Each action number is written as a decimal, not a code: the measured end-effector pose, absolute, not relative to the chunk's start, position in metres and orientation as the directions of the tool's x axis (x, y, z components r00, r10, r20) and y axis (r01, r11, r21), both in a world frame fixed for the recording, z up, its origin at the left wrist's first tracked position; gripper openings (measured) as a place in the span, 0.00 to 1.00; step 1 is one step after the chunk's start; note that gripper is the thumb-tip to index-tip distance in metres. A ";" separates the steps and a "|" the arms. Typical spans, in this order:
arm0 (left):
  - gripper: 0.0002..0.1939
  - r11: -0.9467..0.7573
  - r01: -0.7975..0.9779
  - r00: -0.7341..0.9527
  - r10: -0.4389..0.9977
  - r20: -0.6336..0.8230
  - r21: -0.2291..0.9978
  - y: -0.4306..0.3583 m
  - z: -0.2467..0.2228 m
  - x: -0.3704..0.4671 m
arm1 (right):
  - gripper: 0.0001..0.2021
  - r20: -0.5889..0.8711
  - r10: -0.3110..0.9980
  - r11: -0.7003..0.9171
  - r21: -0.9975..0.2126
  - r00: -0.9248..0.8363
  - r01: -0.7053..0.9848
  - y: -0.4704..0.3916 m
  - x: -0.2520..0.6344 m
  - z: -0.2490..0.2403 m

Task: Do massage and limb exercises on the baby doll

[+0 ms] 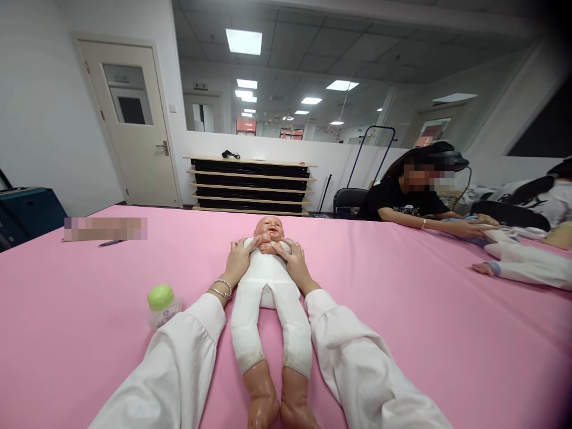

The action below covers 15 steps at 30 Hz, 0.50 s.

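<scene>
A baby doll (269, 271) with a white cloth body lies on its back, head away from me and bare feet toward me. Its two small hands are drawn together over its chest. My left hand (240, 260) is closed on the doll's arm on the left side, its fingertips at the small hand. On the other side my right hand (295, 262) grips the doll's other arm in the same way. The undersides of both my hands are partly hidden. To the left of my left sleeve stands a clear jar (163, 310) with a green lid.
A pink cover (379, 286) spreads over the table. Far left lie a blurred-out flat item (105, 229) and a dark pen-like object (111, 243). At the right, a co-worker (415, 196) in a headset handles another doll (531, 262) in white clothes. Shelves (252, 185) stand behind.
</scene>
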<state>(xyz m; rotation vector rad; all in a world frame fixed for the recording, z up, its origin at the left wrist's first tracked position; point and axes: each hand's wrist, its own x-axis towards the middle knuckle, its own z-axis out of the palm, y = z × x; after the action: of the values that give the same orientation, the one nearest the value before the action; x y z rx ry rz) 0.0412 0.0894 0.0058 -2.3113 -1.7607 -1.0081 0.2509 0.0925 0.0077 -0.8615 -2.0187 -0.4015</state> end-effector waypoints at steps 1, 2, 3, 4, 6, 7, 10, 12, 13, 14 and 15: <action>0.31 -0.347 0.884 0.138 0.833 0.536 0.313 0.090 0.005 0.041 | 0.16 0.827 0.420 0.705 -0.039 -0.373 0.708 0.093 0.251 0.007; 0.31 -0.351 0.887 0.144 0.827 0.543 0.300 0.090 0.005 0.041 | 0.16 0.828 0.420 0.702 -0.037 -0.372 0.711 0.093 0.251 0.006; 0.31 -0.353 0.891 0.149 0.823 0.549 0.287 0.090 0.005 0.040 | 0.16 0.830 0.419 0.699 -0.036 -0.369 0.714 0.094 0.252 0.005; 0.31 -0.350 0.895 0.151 0.820 0.552 0.276 0.090 0.005 0.040 | 0.16 0.832 0.418 0.697 -0.035 -0.366 0.717 0.094 0.252 0.005; 0.29 -0.337 0.904 0.148 0.824 0.547 0.263 0.089 0.006 0.040 | 0.16 0.829 0.425 0.689 -0.035 -0.364 0.724 0.095 0.253 0.003; 0.29 -0.329 0.908 0.144 0.827 0.543 0.261 0.089 0.007 0.041 | 0.17 0.824 0.434 0.682 -0.035 -0.365 0.731 0.096 0.253 0.003; 0.29 -0.318 0.911 0.135 0.831 0.539 0.263 0.086 0.010 0.042 | 0.17 0.812 0.460 0.658 -0.041 -0.359 0.752 0.096 0.253 0.004; 0.28 -0.322 0.907 0.132 0.829 0.543 0.271 0.085 0.010 0.042 | 0.18 0.812 0.473 0.650 -0.059 -0.342 0.758 0.095 0.252 0.005; 0.27 -0.325 0.903 0.129 0.828 0.546 0.279 0.085 0.010 0.042 | 0.18 0.810 0.481 0.649 -0.073 -0.334 0.757 0.094 0.251 0.005; 0.27 -0.329 0.897 0.123 0.826 0.550 0.294 0.085 0.009 0.042 | 0.18 0.810 0.490 0.649 -0.093 -0.321 0.755 0.094 0.250 0.005; 0.27 -0.332 0.887 0.108 0.825 0.554 0.320 0.085 0.008 0.042 | 0.18 0.814 0.501 0.646 -0.126 -0.294 0.753 0.094 0.249 0.005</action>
<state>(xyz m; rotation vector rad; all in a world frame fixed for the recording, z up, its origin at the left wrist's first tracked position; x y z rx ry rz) 0.0423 0.0850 0.0082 -2.2681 -1.7592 -1.0296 0.2490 0.0937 0.0048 -0.9827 -1.9640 -0.3524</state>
